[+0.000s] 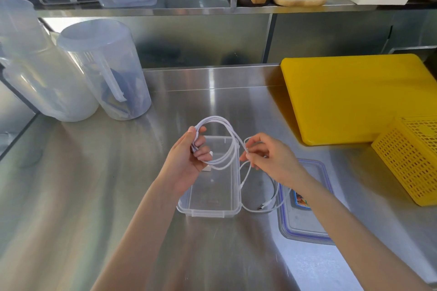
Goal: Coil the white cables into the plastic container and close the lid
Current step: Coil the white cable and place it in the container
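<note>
Left hand [189, 156], fingers curled round gathered loops of white cable [227, 134], held above open container [208, 210]. Right hand [267, 156] pinches the slack strand; its tail trails down right, plug end on counter [94, 184] between container and lid [307, 227].

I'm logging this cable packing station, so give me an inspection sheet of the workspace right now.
Surface: steel counter, shiny.
Job's things: clear container open; lid flat on the counter to its right.
Clutter: yellow board, yellow basket, two plastic jugs.
Hands: left hand grips the coiled loops; right hand pinches the loose strand.
Cables: white cable partly coiled above the container, its tail lying on the counter.
Surroundings: shelf with tub and wooden boards.
</note>
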Demonstrator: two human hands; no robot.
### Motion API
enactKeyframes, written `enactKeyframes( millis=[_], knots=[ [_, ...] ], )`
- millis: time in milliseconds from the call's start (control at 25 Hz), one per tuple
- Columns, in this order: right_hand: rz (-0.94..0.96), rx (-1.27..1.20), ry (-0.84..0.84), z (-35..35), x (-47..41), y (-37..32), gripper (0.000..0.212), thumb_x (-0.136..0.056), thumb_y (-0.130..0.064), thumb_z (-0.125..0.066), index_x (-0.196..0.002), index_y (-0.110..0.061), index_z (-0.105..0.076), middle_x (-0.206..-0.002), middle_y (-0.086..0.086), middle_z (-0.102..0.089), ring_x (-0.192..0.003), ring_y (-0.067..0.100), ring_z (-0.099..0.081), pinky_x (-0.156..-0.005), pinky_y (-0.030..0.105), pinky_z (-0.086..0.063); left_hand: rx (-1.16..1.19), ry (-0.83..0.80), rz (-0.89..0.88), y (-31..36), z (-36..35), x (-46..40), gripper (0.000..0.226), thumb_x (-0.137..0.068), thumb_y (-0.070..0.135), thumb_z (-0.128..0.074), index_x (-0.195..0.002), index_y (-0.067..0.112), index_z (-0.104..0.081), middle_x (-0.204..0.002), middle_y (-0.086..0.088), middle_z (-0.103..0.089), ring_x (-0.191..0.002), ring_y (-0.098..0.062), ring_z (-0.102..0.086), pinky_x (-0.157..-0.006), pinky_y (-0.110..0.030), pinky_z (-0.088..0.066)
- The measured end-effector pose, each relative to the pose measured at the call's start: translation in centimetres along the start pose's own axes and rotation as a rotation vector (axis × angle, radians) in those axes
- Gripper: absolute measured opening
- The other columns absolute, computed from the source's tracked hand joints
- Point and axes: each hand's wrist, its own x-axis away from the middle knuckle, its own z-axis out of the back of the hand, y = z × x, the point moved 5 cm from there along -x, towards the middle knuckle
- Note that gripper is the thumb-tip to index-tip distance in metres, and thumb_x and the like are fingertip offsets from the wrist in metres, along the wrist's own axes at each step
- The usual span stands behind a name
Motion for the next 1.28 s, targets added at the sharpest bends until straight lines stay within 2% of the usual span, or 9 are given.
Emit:
enactKeyframes(
  millis=[160,280,360,480,640,840,920,1080,1280],
  knots=[
    [-0.02,-0.128,0.118,-1.0,-0.2,0.2,0.026,-0.085,-0.005,-0.054,-0.083,-0.028,-0.067,-0.078,-0.004,-0.07,-0.071,0.002,-0.065,-0.08,0.028,-0.054,-0.056,-0.025,-0.04,-0.9,-1.7,0.6,0.029,-0.098,0.025,-0.033,-0.078,0.014,-0.052,-0.044,0.009,-0.036,-0.036,-0.005,-0.03,-0.037,-0.014,-0.032],
    [-0.087,-0.239,0.174,-1.3,-0.1,0.6,0.021,-0.086,-0.01,-0.057,-0.09,-0.023,-0.072,-0.089,0.017,-0.07,-0.086,0.029,-0.064,-0.09,0.043,-0.05,-0.165,-0.028,-0.099,-1.6,-2.1,0.8,0.028,-0.098,0.025,-0.032,-0.078,0.015,-0.049,-0.045,0.01,-0.036,-0.041,-0.007,-0.034,-0.043,-0.016,-0.038],
    [-0.156,-0.439,0.125,-1.4,0.2,0.8,0.02,-0.089,-0.011,-0.053,-0.1,-0.016,-0.069,-0.089,0.012,-0.071,-0.085,0.023,-0.066,-0.092,0.037,-0.052,-0.317,-0.013,-0.159,-1.9,-1.9,0.7,0.028,-0.098,0.025,-0.031,-0.078,0.016,-0.048,-0.045,0.012,-0.041,-0.046,-0.006,-0.04,-0.051,-0.017,-0.043],
    [-0.292,-0.788,-0.02,-2.2,0.4,1.1,0.022,-0.092,-0.014,-0.045,-0.099,-0.014,-0.066,-0.077,-0.001,-0.074,-0.073,0.01,-0.069,-0.076,0.024,-0.056,-0.562,0.026,-0.285,-1.5,-1.8,0.6,0.026,-0.098,0.027,-0.032,-0.077,0.019,-0.047,-0.054,0.012,-0.045,-0.05,-0.001,-0.046,-0.058,-0.016,-0.046],
    [-0.443,-1.186,-0.014,-1.8,0.3,1.6,0.018,-0.091,-0.016,-0.047,-0.085,-0.017,-0.064,-0.064,-0.004,-0.066,-0.064,0.01,-0.067,-0.072,0.029,-0.055,-0.816,0.108,-0.43,-0.4,-1.1,0.6,0.027,-0.097,0.024,-0.036,-0.072,0.022,-0.046,-0.066,0.005,-0.041,-0.053,-0.001,-0.04,-0.055,-0.01,-0.037],
    [-0.394,-1.262,0.007,-1.6,0.3,0.2,0.02,-0.092,-0.012,-0.044,-0.084,-0.011,-0.063,-0.044,-0.005,-0.055,-0.053,0.008,-0.062,-0.066,0.025,-0.058,-0.61,0.157,-0.319,-1.6,-0.3,0.2,0.031,-0.097,0.027,-0.036,-0.067,0.021,-0.043,-0.062,0.006,-0.037,-0.047,-0.003,-0.037,-0.059,-0.026,-0.033],
    [-0.362,-1.184,0.016,-1.3,0.3,0.0,0.018,-0.092,-0.013,-0.045,-0.088,-0.012,-0.062,-0.048,-0.003,-0.054,-0.059,0.011,-0.06,-0.069,0.027,-0.058,-0.65,0.164,-0.32,-1.4,-0.3,0.2,0.031,-0.097,0.028,-0.036,-0.067,0.022,-0.043,-0.066,0.004,-0.037,-0.047,-0.003,-0.037,-0.057,-0.025,-0.032],
    [-0.268,-0.555,0.013,-1.0,0.3,0.0,0.019,-0.088,-0.018,-0.054,-0.106,-0.017,-0.059,-0.08,0.003,-0.06,-0.078,0.012,-0.059,-0.071,0.02,-0.056,-0.7,0.173,-0.344,-1.3,-0.1,0.5,0.027,-0.097,0.025,-0.037,-0.071,0.021,-0.047,-0.068,0.003,-0.038,-0.051,-0.003,-0.039,-0.06,-0.025,-0.036],
    [-0.174,-0.018,-0.014,-1.1,0.1,0.0,0.022,-0.083,-0.022,-0.062,-0.099,-0.03,-0.049,-0.071,0.002,-0.056,-0.063,0.011,-0.053,-0.063,0.023,-0.046,-0.753,0.196,-0.446,-0.3,-0.9,1.1,0.026,-0.096,0.024,-0.038,-0.072,0.024,-0.048,-0.062,0.007,-0.042,-0.049,0.001,-0.042,-0.06,-0.025,-0.039]
  ],
)
